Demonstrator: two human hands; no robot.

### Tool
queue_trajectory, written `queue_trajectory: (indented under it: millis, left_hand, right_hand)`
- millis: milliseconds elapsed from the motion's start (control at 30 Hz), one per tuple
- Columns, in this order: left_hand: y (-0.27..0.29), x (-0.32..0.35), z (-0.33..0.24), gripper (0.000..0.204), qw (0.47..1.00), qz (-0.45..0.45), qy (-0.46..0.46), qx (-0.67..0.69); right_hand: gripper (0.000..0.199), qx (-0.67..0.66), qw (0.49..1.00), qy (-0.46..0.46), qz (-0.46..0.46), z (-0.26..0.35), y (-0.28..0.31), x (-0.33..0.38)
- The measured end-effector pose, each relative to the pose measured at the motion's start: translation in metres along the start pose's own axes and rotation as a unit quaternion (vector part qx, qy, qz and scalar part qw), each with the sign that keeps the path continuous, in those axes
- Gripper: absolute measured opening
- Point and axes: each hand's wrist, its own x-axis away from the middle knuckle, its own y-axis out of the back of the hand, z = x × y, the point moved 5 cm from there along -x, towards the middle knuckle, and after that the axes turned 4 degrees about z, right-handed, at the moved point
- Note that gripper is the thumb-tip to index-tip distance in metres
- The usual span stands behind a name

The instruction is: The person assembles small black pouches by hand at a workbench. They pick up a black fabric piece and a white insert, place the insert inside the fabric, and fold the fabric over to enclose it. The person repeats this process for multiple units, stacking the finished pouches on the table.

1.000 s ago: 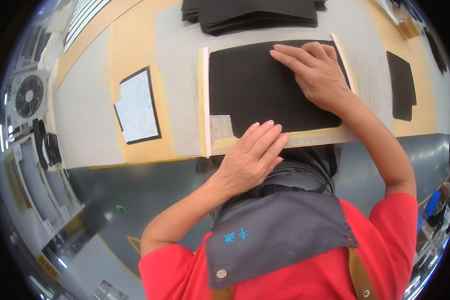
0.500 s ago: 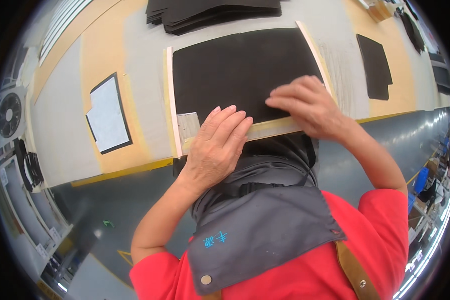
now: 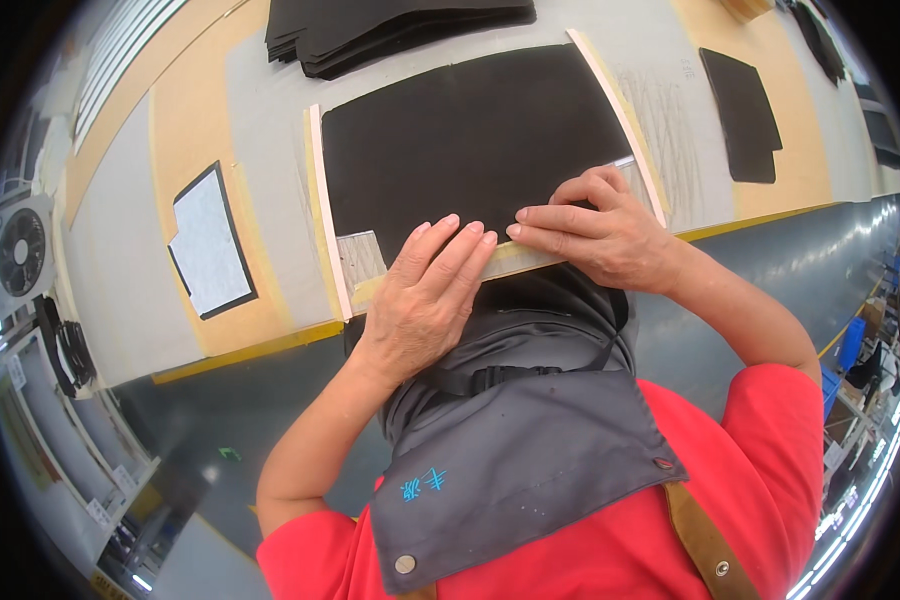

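The grey worktable (image 3: 270,120) stretches away beyond my hands. On it, just past my fingertips, lies the large black sheet (image 3: 470,130), framed by pale strips. Beyond it sits a stack of black sheets (image 3: 390,25); a smaller black piece (image 3: 745,110) lies well off past my right hand (image 3: 600,235). A white card (image 3: 210,240) lies beyond my left hand (image 3: 430,290). Both hands press flat, fingertips nearly meeting, on the sheet's near edge and the strip (image 3: 530,258), gripping nothing.

A factory sewing or cutting workshop, most likely. A long grey worktable (image 3: 270,130) carries a stack of black fabric sheets (image 3: 390,30), with a grey industrial fan (image 3: 20,250) alongside.
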Motion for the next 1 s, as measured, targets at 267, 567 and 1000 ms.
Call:
queue_trajectory:
  millis: [267,567,1000]
  left_hand:
    - [-0.007,0.002,-0.001,0.053,0.999,-0.01,-0.007,-0.036]
    - [-0.001,0.003,0.007,0.053,0.992,-0.049,0.054,0.103]
    - [-0.008,-0.001,-0.002,0.051,1.0,-0.002,0.026,0.003]
  right_hand:
    - [0.047,0.017,1.0,0.008,-0.001,0.0,0.0,0.001]
    - [0.054,-0.082,0.995,-0.052,0.011,-0.006,0.002,-0.002]
    - [0.043,-0.012,0.998,-0.065,0.009,0.003,0.002,-0.012]
